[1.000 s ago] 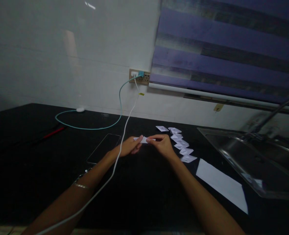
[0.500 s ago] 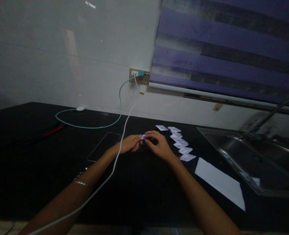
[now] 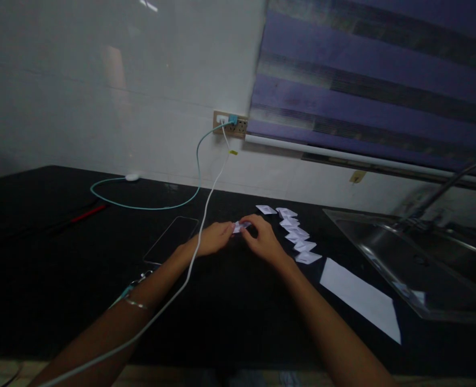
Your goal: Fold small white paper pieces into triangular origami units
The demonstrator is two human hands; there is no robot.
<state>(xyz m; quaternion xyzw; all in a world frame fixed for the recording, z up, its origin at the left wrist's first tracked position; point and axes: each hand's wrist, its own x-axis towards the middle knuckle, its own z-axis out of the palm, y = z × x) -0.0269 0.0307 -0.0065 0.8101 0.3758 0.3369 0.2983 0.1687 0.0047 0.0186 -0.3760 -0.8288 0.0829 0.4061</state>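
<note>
Between my hands, just above the dark countertop, is a small piece of folded white paper. My left hand pinches its left end. My right hand grips its right side, thumb below and fingers curled over the top. To the right of my right hand lie several folded white paper boats, most of them in an overlapping row, with one apart at the far left end. A flat white sheet of paper lies nearer to me on the right.
A phone lies left of my left hand. A white cable hangs from the wall socket across my left forearm. A teal cable loops at the back. At right is a steel sink with a faucet.
More of the folded paper shows between my hands now. My left fingers have tucked in behind it, and my right hand has shifted slightly right.
</note>
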